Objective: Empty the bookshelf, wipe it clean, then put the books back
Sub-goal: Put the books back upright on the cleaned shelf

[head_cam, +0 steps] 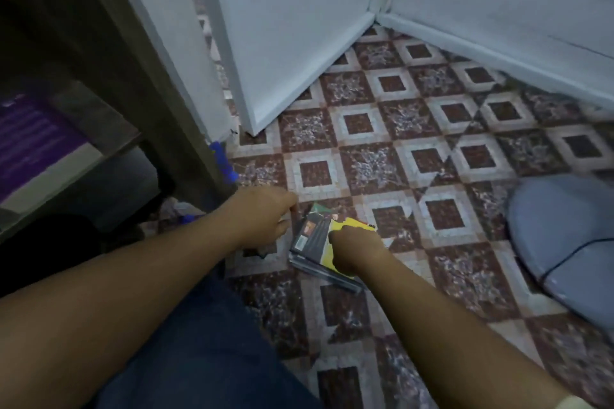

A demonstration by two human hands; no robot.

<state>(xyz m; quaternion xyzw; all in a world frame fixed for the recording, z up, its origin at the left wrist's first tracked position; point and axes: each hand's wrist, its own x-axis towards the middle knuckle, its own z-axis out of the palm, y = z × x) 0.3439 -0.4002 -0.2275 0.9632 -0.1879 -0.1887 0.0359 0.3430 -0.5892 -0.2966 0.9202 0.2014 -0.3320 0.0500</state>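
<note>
Yellow-covered books [314,237], lettering blurred, gripped by right hand [357,251].

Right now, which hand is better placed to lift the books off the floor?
Right, probably. The right hand lies on the yellow-and-grey top book of the small stack on the patterned tile floor; the left hand sits beside the stack's left edge.
</note>
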